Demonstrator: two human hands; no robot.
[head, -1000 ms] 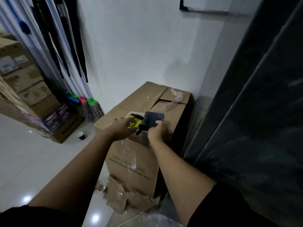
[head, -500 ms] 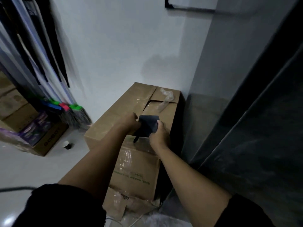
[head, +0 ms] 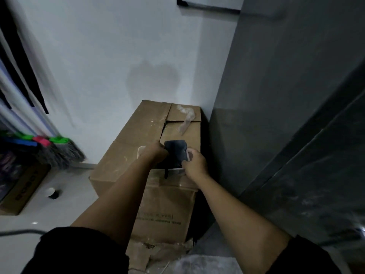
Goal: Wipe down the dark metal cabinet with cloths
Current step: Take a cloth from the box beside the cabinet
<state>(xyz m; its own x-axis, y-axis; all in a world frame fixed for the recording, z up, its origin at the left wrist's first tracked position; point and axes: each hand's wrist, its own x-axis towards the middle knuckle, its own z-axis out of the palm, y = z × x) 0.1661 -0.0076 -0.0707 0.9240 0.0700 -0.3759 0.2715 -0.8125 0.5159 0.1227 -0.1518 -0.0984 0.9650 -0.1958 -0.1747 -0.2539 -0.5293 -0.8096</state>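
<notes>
Frame centre, over cardboard box (head: 136, 139): left hand (head: 156, 155) and right hand (head: 196, 165), both grips holding dark cloth (head: 175, 150); cabinet (head: 296, 119) right.

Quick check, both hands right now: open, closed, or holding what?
Left hand: grips the cloth, left edge.
Right hand: pinches the cloth, right edge.

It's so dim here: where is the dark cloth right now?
Head view, centre: the left hand and right hand hold the dark cloth above the cardboard box, left of the cabinet.
</notes>
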